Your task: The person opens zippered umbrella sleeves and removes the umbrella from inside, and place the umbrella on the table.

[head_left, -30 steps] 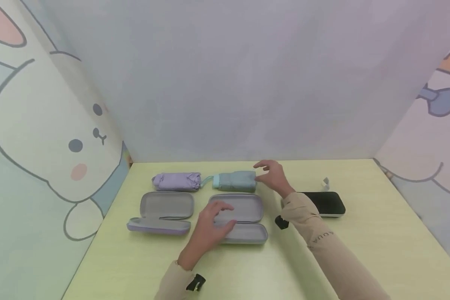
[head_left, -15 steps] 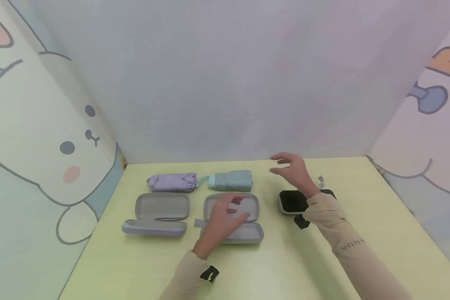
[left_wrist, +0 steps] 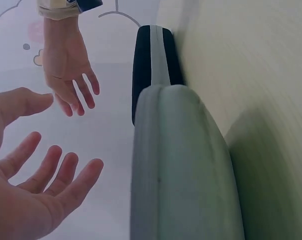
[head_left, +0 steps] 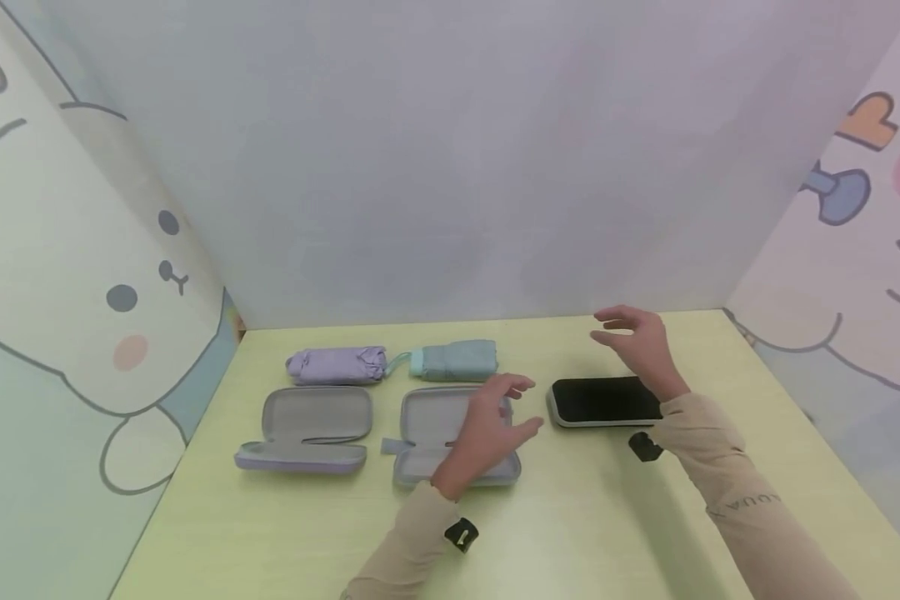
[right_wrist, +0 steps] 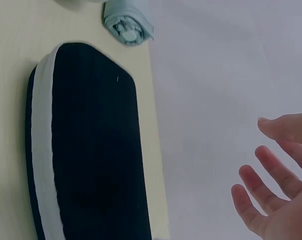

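Observation:
My left hand (head_left: pixel 487 429) hovers over the right part of an opened grey case (head_left: pixel 427 417), its fingers loosely spread with nothing between them. Above and behind a closed black case with a pale zip band (head_left: pixel 600 400) is my right hand (head_left: pixel 641 346), also holding nothing, thumb and fingers apart. In the right wrist view the black case (right_wrist: pixel 96 145) lies beside that hand, not touched by it. A folded teal umbrella (head_left: pixel 459 361) with a mint end lies behind the grey case. To its left is a folded lilac umbrella (head_left: pixel 337 365).
A second opened case, grey inside and lilac outside (head_left: pixel 300 458), lies at the left of the pale yellow table (head_left: pixel 270 533). A plain wall (head_left: pixel 457 167) rises behind the table, and cartoon-printed panels (head_left: pixel 45 292) stand at both sides.
Both hands have moved right: the right from beside the teal umbrella to above the black case, the left across the opened grey case. The view has turned slightly right.

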A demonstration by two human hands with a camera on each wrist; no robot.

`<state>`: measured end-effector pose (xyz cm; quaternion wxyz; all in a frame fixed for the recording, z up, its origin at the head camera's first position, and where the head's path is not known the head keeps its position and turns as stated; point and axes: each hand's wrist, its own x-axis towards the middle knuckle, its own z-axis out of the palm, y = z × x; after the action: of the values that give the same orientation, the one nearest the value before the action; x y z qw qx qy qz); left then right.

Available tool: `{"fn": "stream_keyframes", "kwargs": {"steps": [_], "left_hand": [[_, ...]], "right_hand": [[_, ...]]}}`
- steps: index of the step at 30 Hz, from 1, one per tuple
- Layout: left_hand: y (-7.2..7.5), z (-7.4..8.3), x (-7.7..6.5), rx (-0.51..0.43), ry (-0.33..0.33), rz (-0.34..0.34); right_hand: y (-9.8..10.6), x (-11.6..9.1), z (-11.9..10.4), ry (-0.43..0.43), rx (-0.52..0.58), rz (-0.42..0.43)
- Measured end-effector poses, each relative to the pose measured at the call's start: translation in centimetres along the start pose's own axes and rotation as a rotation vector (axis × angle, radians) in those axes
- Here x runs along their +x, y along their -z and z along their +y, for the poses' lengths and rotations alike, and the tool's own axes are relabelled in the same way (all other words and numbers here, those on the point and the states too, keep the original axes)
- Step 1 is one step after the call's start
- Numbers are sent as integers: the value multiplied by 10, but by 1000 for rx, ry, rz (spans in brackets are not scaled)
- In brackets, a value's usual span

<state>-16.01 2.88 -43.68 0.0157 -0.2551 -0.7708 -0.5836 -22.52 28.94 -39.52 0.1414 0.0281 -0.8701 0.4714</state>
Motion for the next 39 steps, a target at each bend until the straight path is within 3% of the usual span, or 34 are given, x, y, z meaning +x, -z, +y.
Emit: {"fn": "stream_keyframes", "kwargs": {"steps": [13, 25, 31, 39], "left_hand": [[-24, -7, 10, -10, 67, 49], [-50, -14, 25, -14, 114, 8], [-64, -19, 35, 35, 140, 11], [-78, -24, 43, 101, 211, 34]], "right_hand": [[33, -11, 34, -85, -63, 81], [52, -29, 81, -170, -66, 89], [53, -32, 103, -169, 40, 48], [53, -38, 127, -230, 242, -115]]}}
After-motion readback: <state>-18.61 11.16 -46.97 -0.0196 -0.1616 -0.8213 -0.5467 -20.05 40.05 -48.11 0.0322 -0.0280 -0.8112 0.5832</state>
